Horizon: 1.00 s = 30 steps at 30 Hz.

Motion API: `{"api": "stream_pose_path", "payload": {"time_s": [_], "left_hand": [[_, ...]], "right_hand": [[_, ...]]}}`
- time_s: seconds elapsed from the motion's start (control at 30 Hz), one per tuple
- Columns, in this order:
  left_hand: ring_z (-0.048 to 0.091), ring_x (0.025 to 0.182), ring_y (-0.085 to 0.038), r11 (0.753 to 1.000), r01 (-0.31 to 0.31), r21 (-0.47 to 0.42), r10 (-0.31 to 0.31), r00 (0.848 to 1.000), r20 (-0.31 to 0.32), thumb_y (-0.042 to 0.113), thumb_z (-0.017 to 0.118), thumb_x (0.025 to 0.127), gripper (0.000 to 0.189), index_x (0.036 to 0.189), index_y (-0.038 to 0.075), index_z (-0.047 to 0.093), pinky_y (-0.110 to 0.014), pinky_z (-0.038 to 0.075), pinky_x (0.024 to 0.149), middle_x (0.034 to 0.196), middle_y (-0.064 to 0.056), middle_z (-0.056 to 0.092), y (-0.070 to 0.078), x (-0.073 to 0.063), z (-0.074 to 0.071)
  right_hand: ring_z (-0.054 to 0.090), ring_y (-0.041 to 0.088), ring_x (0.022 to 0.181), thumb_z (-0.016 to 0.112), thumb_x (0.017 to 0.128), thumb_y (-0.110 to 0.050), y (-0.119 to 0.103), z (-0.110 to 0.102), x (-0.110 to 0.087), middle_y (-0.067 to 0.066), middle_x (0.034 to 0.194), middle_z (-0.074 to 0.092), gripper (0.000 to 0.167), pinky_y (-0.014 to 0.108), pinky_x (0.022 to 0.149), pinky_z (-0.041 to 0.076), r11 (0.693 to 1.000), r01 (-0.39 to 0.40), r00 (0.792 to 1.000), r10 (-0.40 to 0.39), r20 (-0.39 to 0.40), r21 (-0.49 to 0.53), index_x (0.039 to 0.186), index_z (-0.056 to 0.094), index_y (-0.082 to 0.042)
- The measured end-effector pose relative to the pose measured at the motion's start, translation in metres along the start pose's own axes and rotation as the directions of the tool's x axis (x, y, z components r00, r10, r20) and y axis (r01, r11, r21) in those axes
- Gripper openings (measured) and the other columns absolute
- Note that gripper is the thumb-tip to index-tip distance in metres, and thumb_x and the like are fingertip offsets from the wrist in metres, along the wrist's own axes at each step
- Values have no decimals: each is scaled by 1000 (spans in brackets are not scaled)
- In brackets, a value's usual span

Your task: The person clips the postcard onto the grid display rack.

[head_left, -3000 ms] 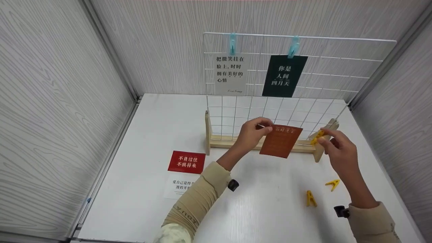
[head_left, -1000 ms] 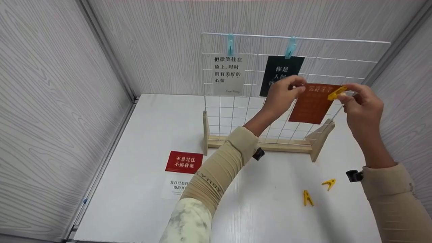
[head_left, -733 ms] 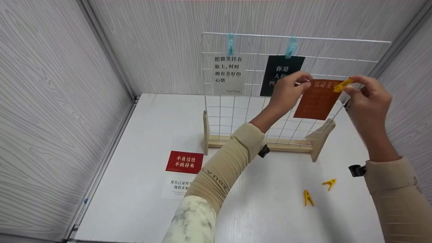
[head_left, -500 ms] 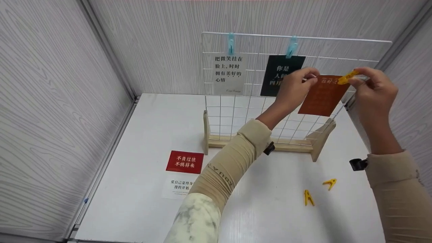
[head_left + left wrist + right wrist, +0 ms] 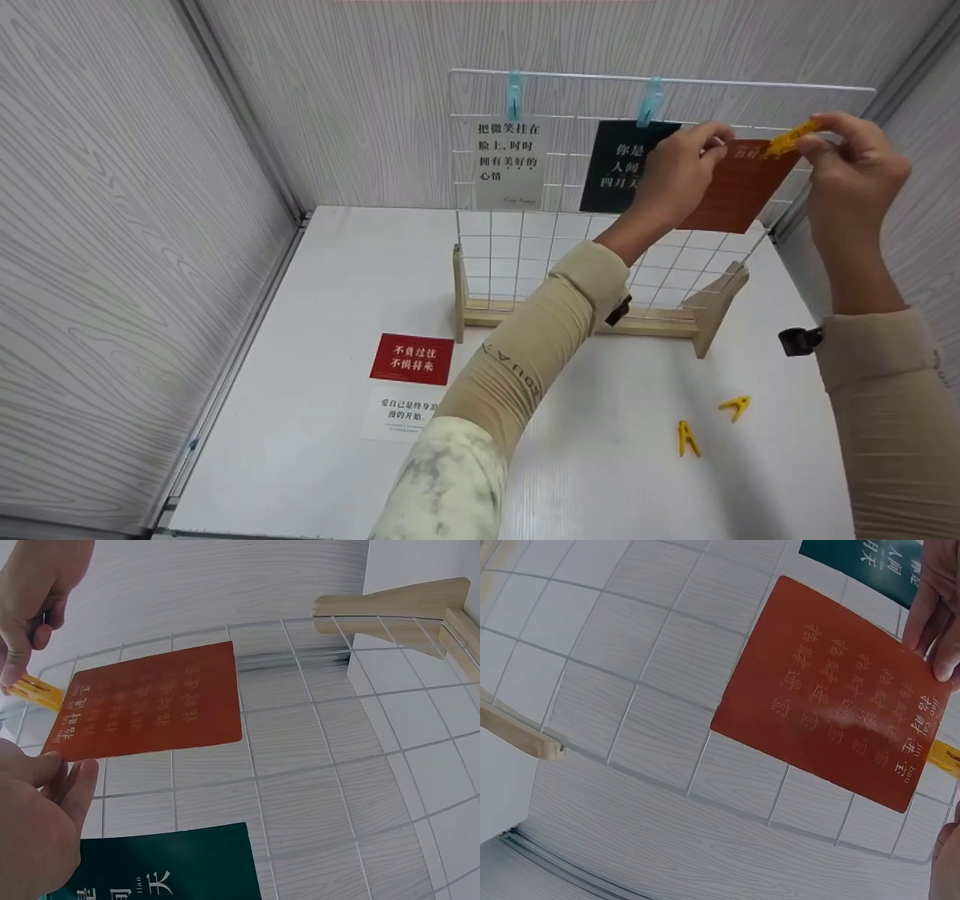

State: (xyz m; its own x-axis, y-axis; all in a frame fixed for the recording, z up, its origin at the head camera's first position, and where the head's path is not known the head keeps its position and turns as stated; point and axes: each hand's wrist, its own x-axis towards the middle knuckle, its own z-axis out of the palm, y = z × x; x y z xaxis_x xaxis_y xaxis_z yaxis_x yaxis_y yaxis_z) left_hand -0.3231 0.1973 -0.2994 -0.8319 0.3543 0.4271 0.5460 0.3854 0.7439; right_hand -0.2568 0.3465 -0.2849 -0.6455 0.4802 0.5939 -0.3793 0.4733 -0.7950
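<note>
An orange-red card (image 5: 735, 187) with pale lettering is held up before the right part of the white wire grid (image 5: 555, 247). My left hand (image 5: 679, 176) pinches the card's upper left corner between thumb and fingers. With thumb and forefinger, my right hand (image 5: 855, 172) pinches a yellow clothespin (image 5: 795, 138), its tip at the card's top edge near the right corner. In the right wrist view the clothespin (image 5: 945, 757) meets that edge; whether it bites the card I cannot tell. Left of it a dark green card (image 5: 619, 165), partly behind my left hand, hangs from a blue clothespin (image 5: 650, 101).
A white card (image 5: 510, 165) hangs at the grid's left from another blue clothespin (image 5: 514, 96). The grid stands in a wooden base (image 5: 495, 316). On the white table (image 5: 300, 465) lie a red card (image 5: 412, 360), a white card (image 5: 397, 412) and two yellow clothespins (image 5: 687, 439) (image 5: 736, 407).
Both hands have risen and moved right, lifting the orange-red card from low before the grid to its upper right part. The yellow clothespin has come to the card's top edge.
</note>
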Motion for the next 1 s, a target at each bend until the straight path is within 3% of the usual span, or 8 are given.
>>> {"api": "stream_pose_path", "payload": {"time_s": [0.2,0.3,0.83,1.0], "left_hand": [[58,99,0,999,5,47,-4,1000,-10,21,51,106,23,124,21,65,-7,43,84,117,9,67,6,7,0],[58,99,2,998,5,57,-4,1000,-14,21,50,107,23,124,21,65,-7,43,84,116,10,67,8,7,2],[57,102,1,992,-26,121,34,997,-68,20,49,107,23,125,20,64,-3,41,86,118,8,67,6,7,10],[57,101,3,993,-10,118,18,998,-61,21,49,107,24,126,21,64,-3,42,85,118,9,67,8,7,12]], "right_hand": [[48,10,75,67,96,-8,-2,1,11,-4,107,65,16,17,71,44,1000,-9,1000,10,-14,26,109,77,-11],[48,9,70,65,97,-9,-1,2,14,-4,108,67,17,15,67,43,1000,18,1000,-18,-14,-9,110,77,-12],[53,8,70,66,97,-15,-5,7,19,-8,102,67,17,12,64,43,997,49,999,-49,5,-60,109,78,-12],[55,10,78,65,98,-18,-8,7,18,-8,105,66,17,12,66,43,997,18,1000,-17,13,-77,109,77,-13]]}}
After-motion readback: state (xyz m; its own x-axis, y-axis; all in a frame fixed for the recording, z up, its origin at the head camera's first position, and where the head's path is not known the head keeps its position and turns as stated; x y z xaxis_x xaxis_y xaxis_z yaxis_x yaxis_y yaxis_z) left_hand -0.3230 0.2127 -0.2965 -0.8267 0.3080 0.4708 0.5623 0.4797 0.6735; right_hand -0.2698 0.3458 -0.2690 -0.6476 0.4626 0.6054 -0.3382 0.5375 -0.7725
